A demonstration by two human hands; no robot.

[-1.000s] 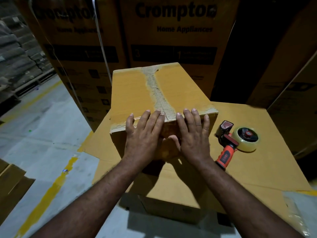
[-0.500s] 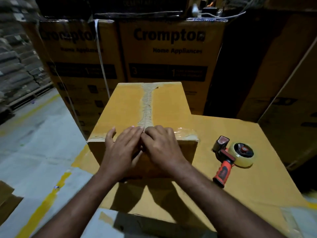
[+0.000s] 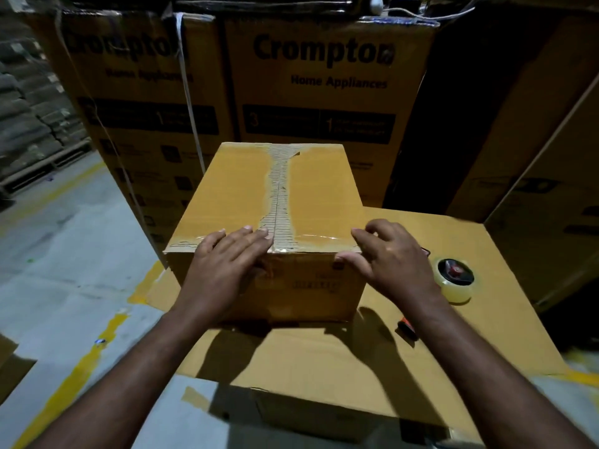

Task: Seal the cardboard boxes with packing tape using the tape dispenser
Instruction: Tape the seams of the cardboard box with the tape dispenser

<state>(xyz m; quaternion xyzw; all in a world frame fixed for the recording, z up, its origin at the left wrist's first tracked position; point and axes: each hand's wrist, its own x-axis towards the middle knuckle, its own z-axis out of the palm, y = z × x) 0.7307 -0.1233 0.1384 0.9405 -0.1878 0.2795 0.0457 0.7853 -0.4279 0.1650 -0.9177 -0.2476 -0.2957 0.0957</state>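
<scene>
The left hand (image 3: 227,264) lies flat on the near top edge of the small brown cardboard box (image 3: 311,189). Its fingers are straight and together, with the tips just short of the pale, torn-looking centre seam (image 3: 278,196) that runs away from them. The right hand (image 3: 392,260) is at the box's near right corner, holding nothing. Its fingers are loosely bent over the top edge and its thumb touches the front face. A strip of glossy clear tape (image 3: 317,237) spans the near edge between the two hands.

The tape dispenser with its red handle and clear roll (image 3: 455,283) lies just to the right of the right hand. It is ungripped on the wide flat cardboard carton (image 3: 502,335) that carries the box, and its handle is mostly hidden behind the right forearm.

Judging by this, the step in hand is rubbing the near-edge tape down onto the cardboard. Motion blur and dim light make it hard to tell whether fresh tape already covers the centre seam, though it looks bare and fibrous.

The next move likely calls for the right hand to reach rightward and grip the dispenser's handle, then plant the tape end over the near edge. Meanwhile the left hand would keep the flaps pressed shut so the seam does not gape as the roll is drawn away.
</scene>
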